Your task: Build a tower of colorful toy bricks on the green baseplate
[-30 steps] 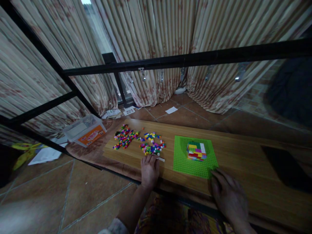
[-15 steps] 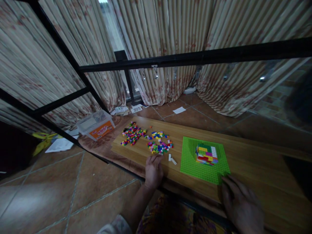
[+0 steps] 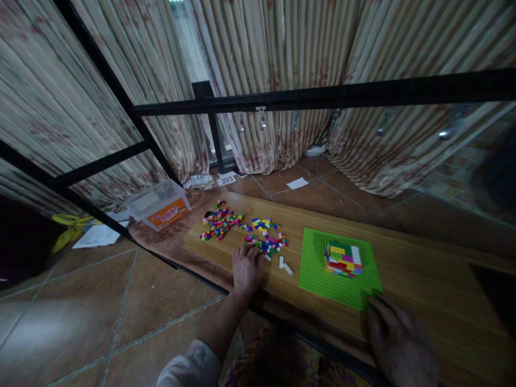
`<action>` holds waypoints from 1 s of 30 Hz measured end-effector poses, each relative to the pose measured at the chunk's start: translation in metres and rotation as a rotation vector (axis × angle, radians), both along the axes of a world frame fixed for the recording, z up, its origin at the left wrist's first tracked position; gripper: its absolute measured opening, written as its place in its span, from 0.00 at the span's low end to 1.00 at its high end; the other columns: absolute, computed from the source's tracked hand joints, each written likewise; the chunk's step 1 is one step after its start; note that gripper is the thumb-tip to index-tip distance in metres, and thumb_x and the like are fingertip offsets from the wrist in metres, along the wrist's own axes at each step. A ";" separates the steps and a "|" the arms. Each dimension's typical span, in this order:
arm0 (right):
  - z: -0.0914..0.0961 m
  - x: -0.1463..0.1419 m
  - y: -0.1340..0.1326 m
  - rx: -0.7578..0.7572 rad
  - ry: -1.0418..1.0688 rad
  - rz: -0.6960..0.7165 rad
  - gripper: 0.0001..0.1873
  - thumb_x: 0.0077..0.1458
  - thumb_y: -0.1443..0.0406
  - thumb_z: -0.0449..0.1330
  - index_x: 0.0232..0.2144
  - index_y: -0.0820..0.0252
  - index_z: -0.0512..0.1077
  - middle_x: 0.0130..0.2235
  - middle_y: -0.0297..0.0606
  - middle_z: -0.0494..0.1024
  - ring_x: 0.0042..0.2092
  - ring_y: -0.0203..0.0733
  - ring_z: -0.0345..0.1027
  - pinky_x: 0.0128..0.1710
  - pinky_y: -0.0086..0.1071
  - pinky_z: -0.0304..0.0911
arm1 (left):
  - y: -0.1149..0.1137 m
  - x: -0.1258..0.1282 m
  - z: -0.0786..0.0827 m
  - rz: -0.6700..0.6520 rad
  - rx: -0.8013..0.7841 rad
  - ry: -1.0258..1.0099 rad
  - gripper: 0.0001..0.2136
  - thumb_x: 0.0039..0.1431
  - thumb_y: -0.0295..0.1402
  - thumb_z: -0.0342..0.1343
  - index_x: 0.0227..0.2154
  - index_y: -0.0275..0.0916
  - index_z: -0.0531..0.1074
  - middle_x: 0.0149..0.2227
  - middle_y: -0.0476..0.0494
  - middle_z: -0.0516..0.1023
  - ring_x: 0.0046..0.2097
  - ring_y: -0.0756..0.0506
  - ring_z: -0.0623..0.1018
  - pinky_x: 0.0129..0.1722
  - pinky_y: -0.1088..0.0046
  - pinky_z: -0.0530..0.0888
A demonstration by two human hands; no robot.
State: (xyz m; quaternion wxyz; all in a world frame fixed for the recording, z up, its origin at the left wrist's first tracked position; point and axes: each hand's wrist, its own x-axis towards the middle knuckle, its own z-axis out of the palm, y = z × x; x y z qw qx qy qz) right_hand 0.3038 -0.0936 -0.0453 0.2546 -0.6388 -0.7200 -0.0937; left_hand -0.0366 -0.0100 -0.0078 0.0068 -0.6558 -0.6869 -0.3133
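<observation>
My left hand [image 3: 246,270] reaches over the near edge of a loose cluster of small coloured toy bricks [image 3: 271,245]. Its fingers are bent down and slightly apart at the bricks, and I see nothing held in them. Just right of that hand lie white bricks [image 3: 286,267], one of them long. A green studded baseplate [image 3: 316,269] bears a hollow, box-like build of multicoloured bricks [image 3: 343,259]. Resting by the baseplate's near right corner, my right hand [image 3: 400,339] has its fingers stretched out; the fingertips seem to touch the corner.
Another brick pile [image 3: 221,223] lies at the left end of the wooden board [image 3: 419,263]. Beyond it stands a clear plastic box [image 3: 159,204] with an orange label. A black metal frame [image 3: 322,97] runs across, in front of striped curtains [image 3: 274,48]. Papers [image 3: 297,183] lie on the tiled floor.
My left hand has moved slightly left and forward to the bricks, uncovering a small white brick beside it. My right hand stays at the baseplate's corner.
</observation>
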 end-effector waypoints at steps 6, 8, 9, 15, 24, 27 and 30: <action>0.001 -0.002 0.000 0.022 0.012 -0.016 0.21 0.60 0.53 0.47 0.45 0.58 0.71 0.50 0.45 0.73 0.47 0.52 0.66 0.49 0.45 0.62 | 0.002 0.000 0.001 -0.016 -0.017 0.018 0.05 0.58 0.32 0.56 0.35 0.42 0.76 0.43 0.42 0.76 0.45 0.41 0.72 0.46 0.61 0.69; 0.002 -0.003 0.000 0.020 0.013 -0.019 0.21 0.60 0.54 0.47 0.45 0.58 0.71 0.50 0.44 0.73 0.48 0.51 0.66 0.49 0.45 0.62 | 0.002 -0.001 0.001 -0.013 -0.002 0.016 0.05 0.58 0.32 0.55 0.35 0.41 0.76 0.42 0.41 0.76 0.44 0.41 0.73 0.46 0.61 0.69; 0.002 -0.004 0.001 0.019 0.013 -0.021 0.20 0.61 0.54 0.47 0.46 0.58 0.71 0.50 0.44 0.73 0.48 0.51 0.66 0.49 0.44 0.62 | 0.002 -0.001 0.001 -0.012 0.010 0.013 0.06 0.59 0.32 0.54 0.34 0.41 0.76 0.42 0.41 0.76 0.44 0.41 0.73 0.46 0.61 0.69; 0.007 -0.007 0.001 0.031 0.021 -0.035 0.18 0.60 0.56 0.49 0.46 0.58 0.71 0.50 0.44 0.74 0.48 0.50 0.66 0.48 0.43 0.62 | -0.001 0.000 0.006 -0.054 0.097 -0.025 0.06 0.60 0.32 0.51 0.33 0.40 0.74 0.39 0.41 0.75 0.43 0.42 0.73 0.44 0.62 0.70; 0.005 -0.006 0.001 0.024 0.012 -0.029 0.19 0.60 0.56 0.48 0.46 0.58 0.71 0.51 0.44 0.73 0.47 0.51 0.67 0.49 0.44 0.62 | -0.003 0.002 0.009 -0.039 0.097 -0.049 0.05 0.59 0.32 0.52 0.32 0.40 0.73 0.39 0.42 0.75 0.42 0.42 0.74 0.44 0.63 0.71; 0.003 -0.004 0.001 0.021 0.009 -0.018 0.20 0.60 0.55 0.48 0.47 0.58 0.70 0.51 0.44 0.73 0.48 0.51 0.67 0.49 0.45 0.63 | -0.003 -0.001 0.006 -0.024 0.066 -0.037 0.04 0.58 0.31 0.54 0.32 0.40 0.73 0.38 0.42 0.75 0.42 0.42 0.74 0.44 0.62 0.71; 0.002 -0.003 0.001 0.020 0.001 -0.015 0.20 0.60 0.54 0.47 0.46 0.57 0.71 0.51 0.44 0.73 0.47 0.51 0.67 0.48 0.45 0.63 | -0.004 -0.003 0.005 -0.020 0.045 -0.027 0.04 0.57 0.30 0.54 0.32 0.41 0.73 0.38 0.42 0.75 0.42 0.42 0.74 0.44 0.62 0.71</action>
